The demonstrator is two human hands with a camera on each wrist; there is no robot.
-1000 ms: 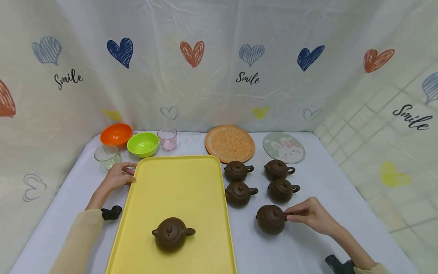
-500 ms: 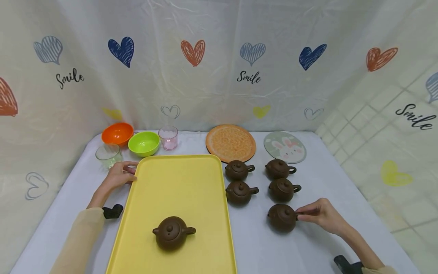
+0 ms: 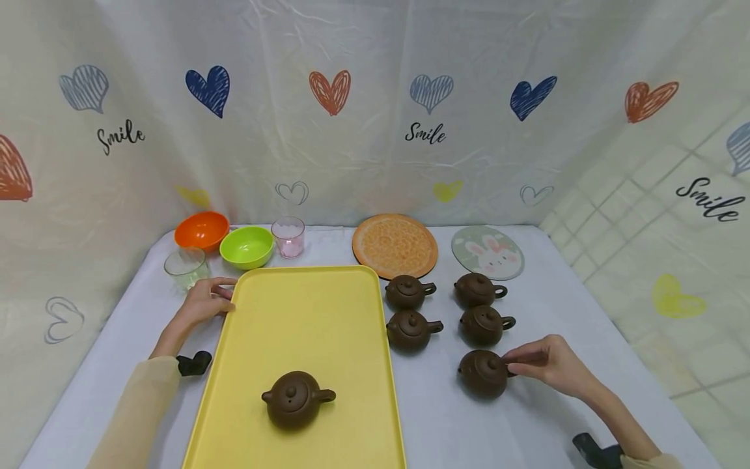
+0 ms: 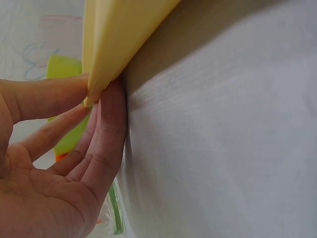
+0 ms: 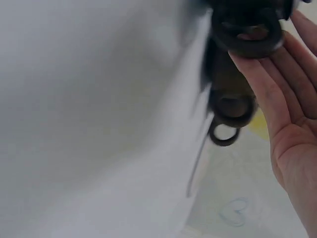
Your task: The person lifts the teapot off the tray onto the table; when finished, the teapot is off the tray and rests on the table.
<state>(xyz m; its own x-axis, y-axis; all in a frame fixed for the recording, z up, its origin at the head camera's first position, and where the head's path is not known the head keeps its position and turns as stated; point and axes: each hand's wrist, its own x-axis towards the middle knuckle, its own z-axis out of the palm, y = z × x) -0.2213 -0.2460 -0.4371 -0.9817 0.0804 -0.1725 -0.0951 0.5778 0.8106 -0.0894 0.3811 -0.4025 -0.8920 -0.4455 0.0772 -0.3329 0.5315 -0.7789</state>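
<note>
At the upper left edge of the yellow tray, my left hand pinches the rim. In the left wrist view the thumb lies on one side of that rim and the fingers on the other. On the tray sits a dark brown teapot, spout left and handle right. My right hand is at the handle of another brown teapot on the white cloth. In the right wrist view its handle loop shows in front of the fairly straight fingers, which are not wrapped round it.
Two brown teapots line the tray's right side, and two more stand beyond the right hand's pot. Behind are an orange bowl, green bowl, pink glass, clear glass, orange round mat and rabbit mat.
My right hand has moved a teapot rightward, into line below the right pair of pots. Since then its fingers have loosened at the handle. The left hand and tray stay put.
</note>
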